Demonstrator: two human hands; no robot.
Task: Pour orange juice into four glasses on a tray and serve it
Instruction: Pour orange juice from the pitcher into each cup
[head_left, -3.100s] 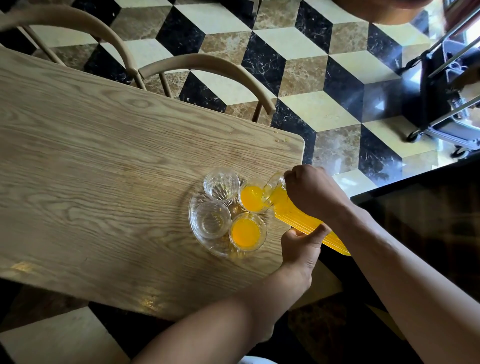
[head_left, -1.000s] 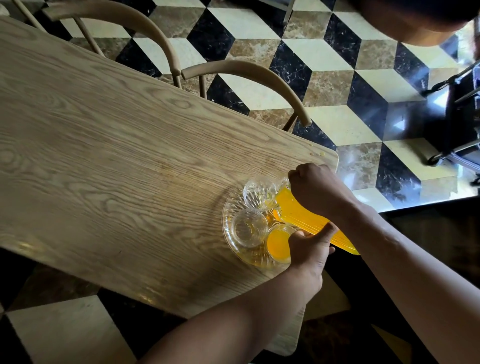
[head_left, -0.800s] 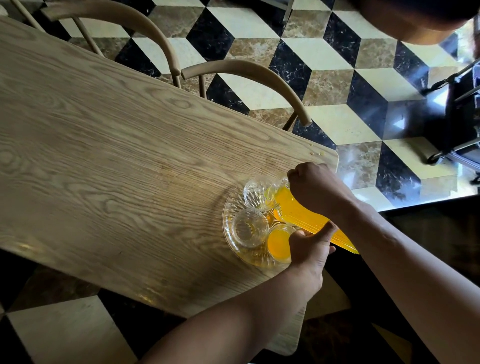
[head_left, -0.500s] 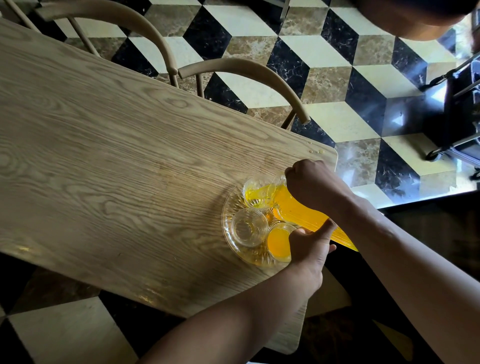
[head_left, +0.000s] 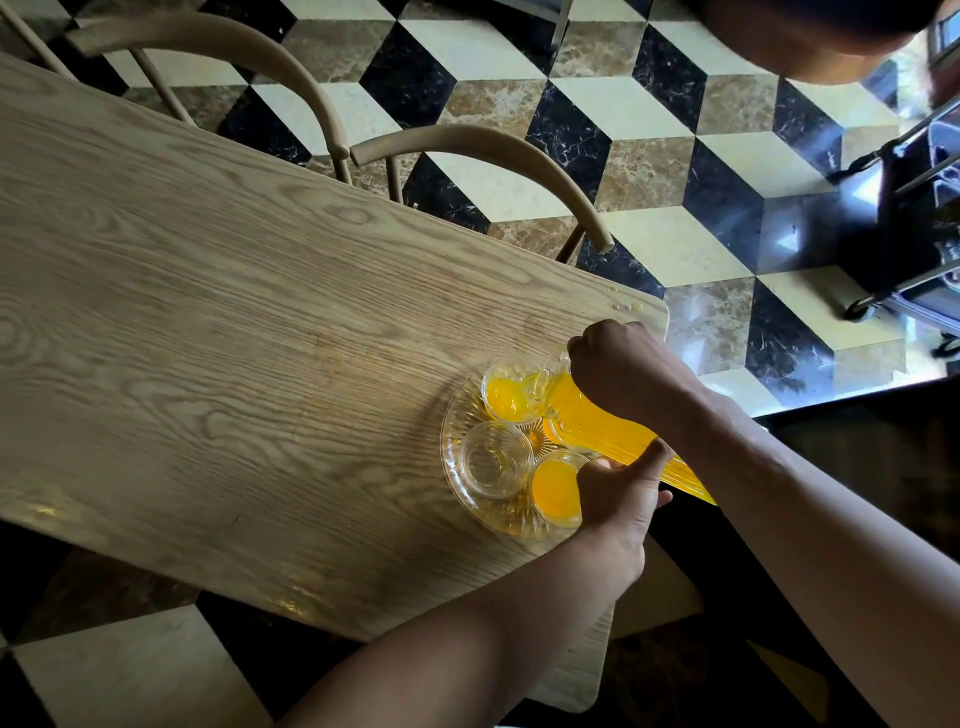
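The right hand (head_left: 621, 371) has a closed grip on the upper end of a ribbed clear jug (head_left: 613, 434) of orange juice, fingers curled around what seems to be its handle, though the handle itself is hidden. The left hand (head_left: 621, 491) steadies the jug from below, thumb pressed up against its side; its other fingers are out of sight, so the exact hold cannot be told.

The jug is tipped well over, spout low above the far glass (head_left: 511, 389), which is partly filled. All 4 glasses stand close together on a round cut-glass tray (head_left: 457, 467) near the right end of the wooden worktop (head_left: 234, 338). The near glass (head_left: 556, 488) looks full. The left glass (head_left: 493, 457) is empty. The 4th sits under the jug and is mostly hidden, with orange showing through.

By this count the pour is roughly 2 glasses in and working on the 3rd. To do it well, the tilt should be eased back before the juice nears the rim — the spout kept low and centred over the glass, the lower hand taking the weight so the lip does not knock the neighbours. A few small drops already lie near the worktop's far corner (head_left: 626, 306).
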